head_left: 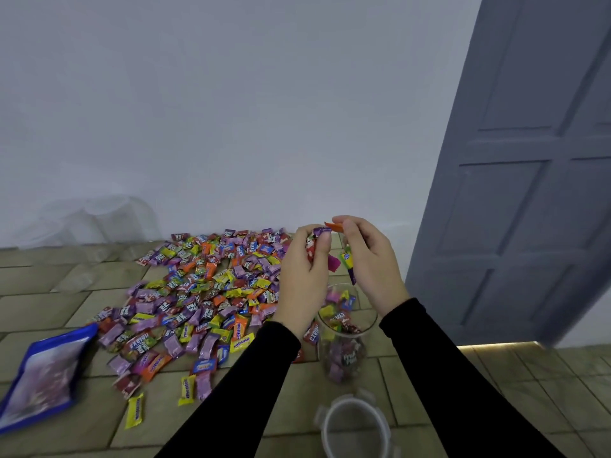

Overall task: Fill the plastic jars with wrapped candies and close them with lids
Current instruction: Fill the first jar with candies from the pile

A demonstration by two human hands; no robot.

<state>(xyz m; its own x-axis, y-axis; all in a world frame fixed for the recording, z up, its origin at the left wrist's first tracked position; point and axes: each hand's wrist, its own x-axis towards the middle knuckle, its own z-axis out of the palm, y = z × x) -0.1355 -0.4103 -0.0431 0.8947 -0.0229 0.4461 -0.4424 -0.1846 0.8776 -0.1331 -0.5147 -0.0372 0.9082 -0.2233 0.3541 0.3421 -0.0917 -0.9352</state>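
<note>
Both hands raised above open jar, each gripping small bunch of wrapped candies: left hand around red and purple ones, right hand pinching orange, green, purple ones. Jar upright on tiled floor, partly filled, just right of big candy pile. Lid lies on floor near jar, nearer camera. Risk: narrow mouth, drop from height, so candies may miss or bounce out; sleeve could tip light jar.

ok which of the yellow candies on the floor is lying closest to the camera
The yellow mentos candy lying alone at the pile's near edge, right of the blue bag; the other yellow ones sit farther back.
</note>
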